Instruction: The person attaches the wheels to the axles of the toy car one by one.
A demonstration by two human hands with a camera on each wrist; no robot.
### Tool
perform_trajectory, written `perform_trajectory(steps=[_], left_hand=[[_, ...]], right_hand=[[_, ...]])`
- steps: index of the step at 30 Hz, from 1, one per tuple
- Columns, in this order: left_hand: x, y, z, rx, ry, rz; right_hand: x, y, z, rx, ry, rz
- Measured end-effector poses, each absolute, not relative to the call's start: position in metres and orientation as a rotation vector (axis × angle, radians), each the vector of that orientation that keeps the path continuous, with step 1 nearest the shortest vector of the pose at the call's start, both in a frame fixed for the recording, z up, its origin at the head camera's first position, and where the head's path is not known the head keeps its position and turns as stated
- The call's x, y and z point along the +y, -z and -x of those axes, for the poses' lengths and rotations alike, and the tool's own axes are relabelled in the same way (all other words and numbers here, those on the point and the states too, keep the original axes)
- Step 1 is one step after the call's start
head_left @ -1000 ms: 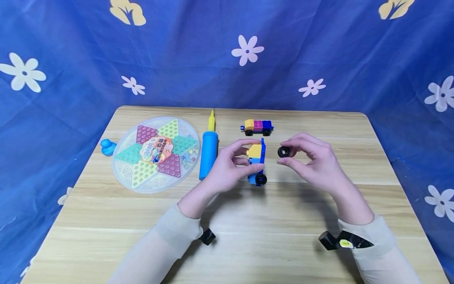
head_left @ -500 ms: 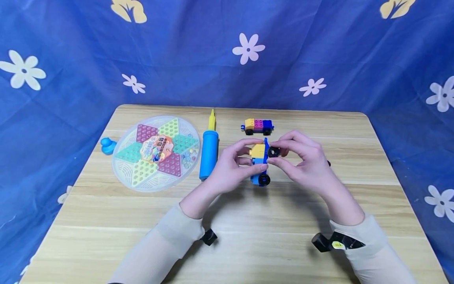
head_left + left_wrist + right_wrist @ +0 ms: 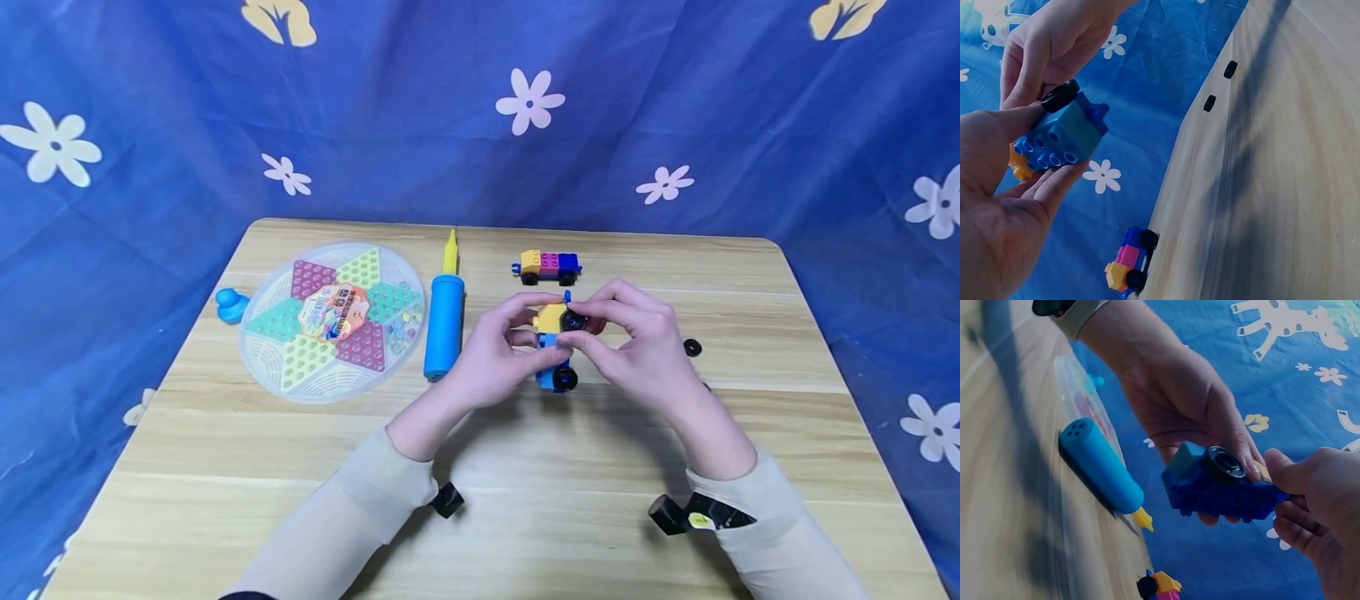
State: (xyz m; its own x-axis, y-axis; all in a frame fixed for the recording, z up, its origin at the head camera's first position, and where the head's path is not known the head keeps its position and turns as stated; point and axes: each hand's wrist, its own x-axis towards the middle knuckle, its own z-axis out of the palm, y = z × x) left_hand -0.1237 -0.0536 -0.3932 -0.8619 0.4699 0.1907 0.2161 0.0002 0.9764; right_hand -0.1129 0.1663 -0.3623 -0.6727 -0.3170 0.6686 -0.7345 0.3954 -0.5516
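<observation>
My left hand (image 3: 491, 358) grips a toy car (image 3: 547, 342) of yellow and light blue bricks on a dark blue base, held up over the table on its end. A black wheel (image 3: 566, 379) sits on the car's lower end; the left wrist view shows the studded light blue bricks (image 3: 1054, 140) between thumb and fingers. My right hand (image 3: 637, 346) pinches another black wheel (image 3: 573, 321) against the car's upper end, beside the yellow brick. In the right wrist view the right thumb and fingers close round that end and hide the pinched wheel, while the dark blue base (image 3: 1222, 497) faces the camera.
Two loose black wheels (image 3: 692, 347) lie right of my right hand, one mostly hidden by the wrist. Behind the hands stands a second brick car (image 3: 550, 265). A blue pump (image 3: 444, 325), a round star-patterned game board (image 3: 258, 367) and a blue duck (image 3: 231, 306) lie leftward.
My right hand has moved left, bringing its wheel from apart to against the car. Loose wheels have come into sight beside the right wrist. The left hand keeps its grip, shifting slightly right.
</observation>
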Motion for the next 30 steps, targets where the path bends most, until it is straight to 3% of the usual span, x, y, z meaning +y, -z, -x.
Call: perform_trajectory(steps=[30], left_hand=[[-0.0539, 0.3857, 0.1215, 2.169, -1.867, -0.739]], right_hand=[[0.1658, 0.366, 0.1101, -2.173, -1.346, -0.848]])
